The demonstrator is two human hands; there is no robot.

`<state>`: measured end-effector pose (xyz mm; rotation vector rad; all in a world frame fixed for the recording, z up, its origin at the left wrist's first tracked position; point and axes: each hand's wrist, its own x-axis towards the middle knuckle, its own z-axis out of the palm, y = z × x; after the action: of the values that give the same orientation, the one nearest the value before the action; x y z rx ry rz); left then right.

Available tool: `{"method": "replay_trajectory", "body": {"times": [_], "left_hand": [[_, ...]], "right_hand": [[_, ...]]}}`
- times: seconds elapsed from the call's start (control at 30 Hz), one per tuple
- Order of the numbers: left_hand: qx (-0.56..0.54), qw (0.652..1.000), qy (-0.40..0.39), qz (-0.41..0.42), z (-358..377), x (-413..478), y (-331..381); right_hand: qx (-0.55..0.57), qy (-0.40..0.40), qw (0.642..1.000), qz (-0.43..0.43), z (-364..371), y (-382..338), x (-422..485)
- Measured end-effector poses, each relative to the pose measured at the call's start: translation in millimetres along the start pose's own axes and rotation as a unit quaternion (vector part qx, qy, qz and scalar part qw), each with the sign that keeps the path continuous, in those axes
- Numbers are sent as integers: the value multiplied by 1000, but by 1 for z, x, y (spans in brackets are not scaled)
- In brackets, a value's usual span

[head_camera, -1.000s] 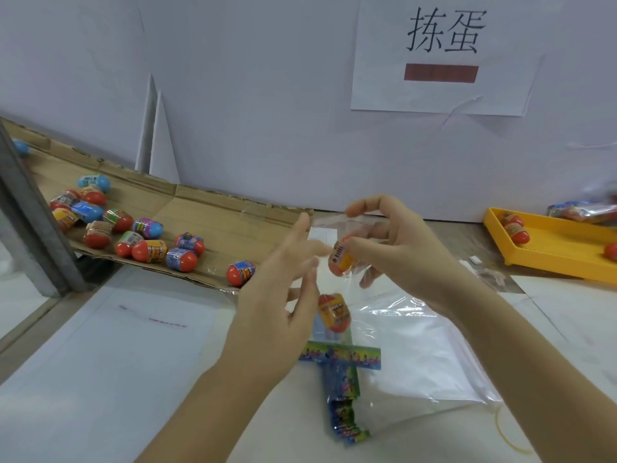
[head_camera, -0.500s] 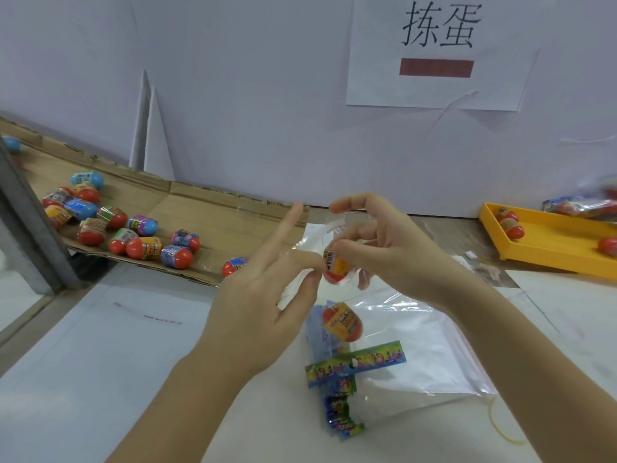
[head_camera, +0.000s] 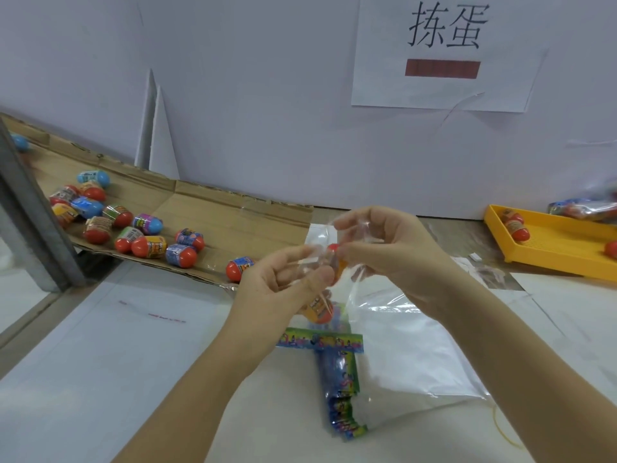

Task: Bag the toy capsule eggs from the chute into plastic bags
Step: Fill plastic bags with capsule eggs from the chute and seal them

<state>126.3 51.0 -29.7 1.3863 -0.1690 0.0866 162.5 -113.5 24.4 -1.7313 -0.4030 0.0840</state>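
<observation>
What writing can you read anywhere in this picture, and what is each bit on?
"拣蛋": big black characters on the white paper sign, above a plain dark red bar.
Wrappers of the capsule eggs on the cardboard chute: print too blurred to read.
Red line of print on the white sheet: too small to read.
Colourful printed strips: blurred.
</observation>
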Motion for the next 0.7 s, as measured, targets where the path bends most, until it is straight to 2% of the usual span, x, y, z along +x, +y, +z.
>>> {"method": "replay_trajectory", "body": {"times": [0.1,0.2,0.27,0.33,0.37,0.4,0.43,0.47,0.53,0.63,0.67,0.7], "left_hand": [[8,999,-3,31,1,-1,-3],[26,998,5,49,2,-1,-6],[19,996,64,55,2,-1,-4],[3,988,141,56,-4,3,-2],[-9,982,180,51,-8,5,0],[-27,976,214,41,-13,7,1],[-47,970,237,23,-17,9,2],[-72,965,254,3,-19,11,3],[-142,955,256,-43,-21,13,7],[-165,958,213,-101,-21,16,9],[-145,963,206,-96,-22,16,7],[-119,970,197,-80,-22,14,8]], "right_hand": [[-25,22,999,-10,7,4,0],[-6,-8,1000,-3,10,5,-1],[89,-44,995,15,7,4,1],[192,-8,981,36,4,4,9],[187,30,981,37,4,7,15],[126,64,989,36,5,13,20],[17,78,996,27,8,18,25],[-116,62,991,11,14,24,29],[-295,-42,954,-13,29,31,38],[-338,-164,927,25,53,43,64],[-373,-189,908,31,58,47,68],[-441,-191,877,0,61,51,74]]}}
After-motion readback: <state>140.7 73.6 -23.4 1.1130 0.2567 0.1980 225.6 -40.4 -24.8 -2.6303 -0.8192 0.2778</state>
